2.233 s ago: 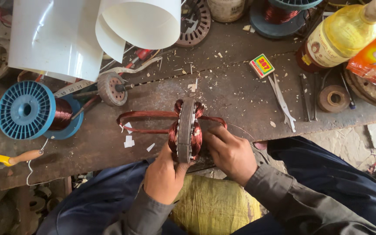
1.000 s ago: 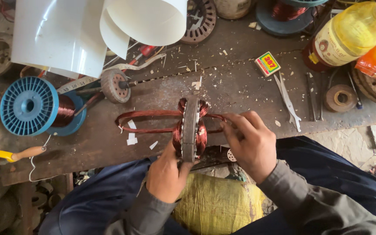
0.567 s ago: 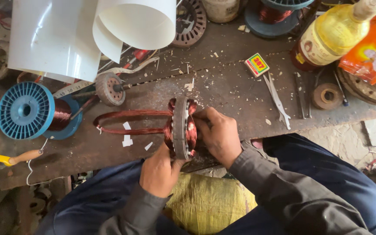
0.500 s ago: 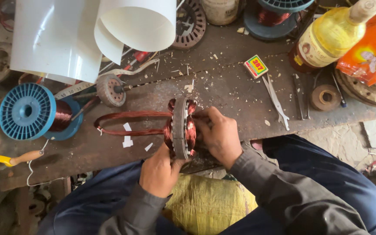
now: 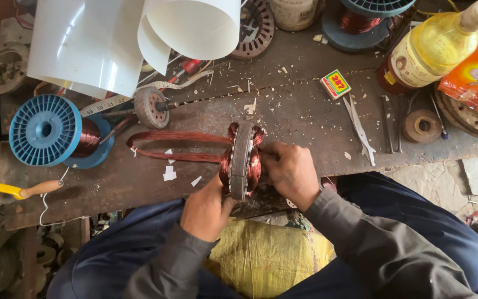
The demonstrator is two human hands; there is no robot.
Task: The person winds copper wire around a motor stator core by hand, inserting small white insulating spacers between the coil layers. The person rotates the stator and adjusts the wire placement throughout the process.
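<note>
A round metal motor stator (image 5: 242, 159) stands on edge at the front of the dark workbench (image 5: 305, 119), with copper windings bulging on both sides. A long loop of copper wire coil (image 5: 172, 145) trails from it to the left. My left hand (image 5: 208, 207) grips the stator's lower edge from below. My right hand (image 5: 287, 173) is pressed against its right side, fingers closed on the copper winding there.
A blue spool of copper wire (image 5: 51, 132) lies at the left, a rotor on a shaft (image 5: 151, 107) behind the coil. Rolled white sheets (image 5: 134, 36) sit at the back. Scissors (image 5: 360, 130), a small box (image 5: 335, 83), a yellow bottle (image 5: 432, 47) and a tape roll (image 5: 422, 125) are at the right.
My right hand moved from the stator's right-hand coil loop in against the stator's right face. The coil loop on the right is no longer seen; the left loop remains stretched out.
</note>
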